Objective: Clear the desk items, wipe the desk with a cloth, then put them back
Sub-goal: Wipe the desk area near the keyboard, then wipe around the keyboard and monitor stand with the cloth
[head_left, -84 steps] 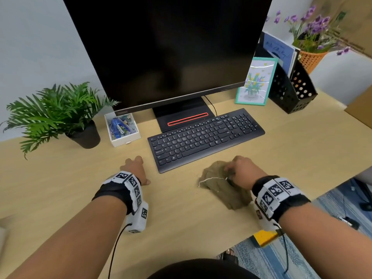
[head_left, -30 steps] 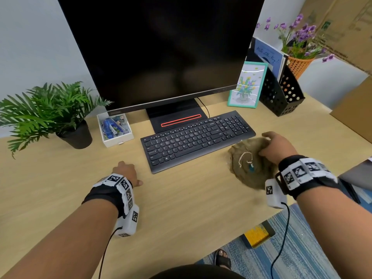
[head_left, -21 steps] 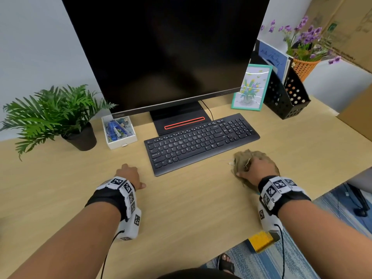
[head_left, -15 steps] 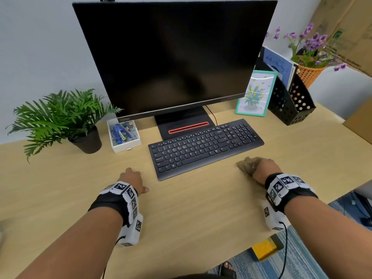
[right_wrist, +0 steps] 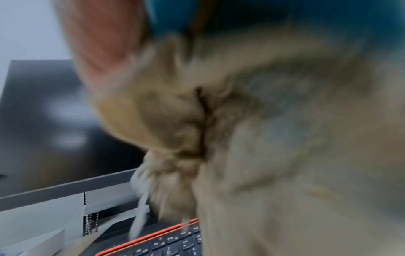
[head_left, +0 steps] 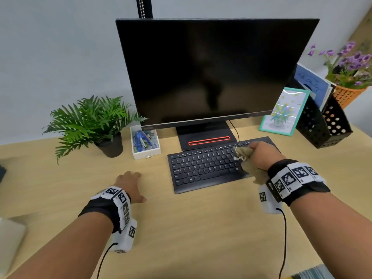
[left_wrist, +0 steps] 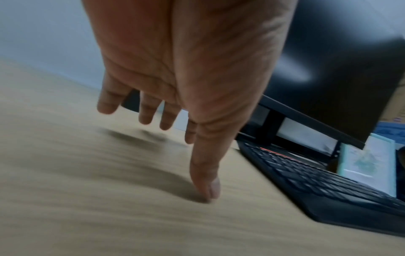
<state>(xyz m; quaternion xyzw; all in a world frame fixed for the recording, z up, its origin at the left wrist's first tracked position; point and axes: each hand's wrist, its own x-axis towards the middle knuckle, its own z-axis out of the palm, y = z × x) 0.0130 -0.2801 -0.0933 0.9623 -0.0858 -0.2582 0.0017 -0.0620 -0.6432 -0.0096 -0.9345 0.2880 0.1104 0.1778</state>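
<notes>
A pale wood desk [head_left: 201, 228] runs wall to wall under a plain grey-white wall, and most of its front half is bare grain. At the back stands a big dark monitor [head_left: 211, 73] on a black stand with a red-lit slot, and the black keyboard [head_left: 203, 168] lies at a slight angle just in front of it. The person's right hand [head_left: 261, 156] is above the keyboard's right end, fingers closed around a bunched tan cloth [head_left: 247, 162] that trails down toward the wrist; whether the cloth touches the keys I can't tell. The left hand [head_left: 129, 185] sits on the desk left of the keyboard, fingers loose and straight, holding nothing, thumb tip down on the wood. Left of the monitor is a small white box [head_left: 146, 142] with blue bits in it, and further left a green fern in a dark pot [head_left: 90, 121]. To the right a teal-framed flower picture [head_left: 284, 111] leans upright, next to a black perforated file holder [head_left: 322, 125] with papers, and purple flowers in an orange basket [head_left: 348, 77] behind that
</notes>
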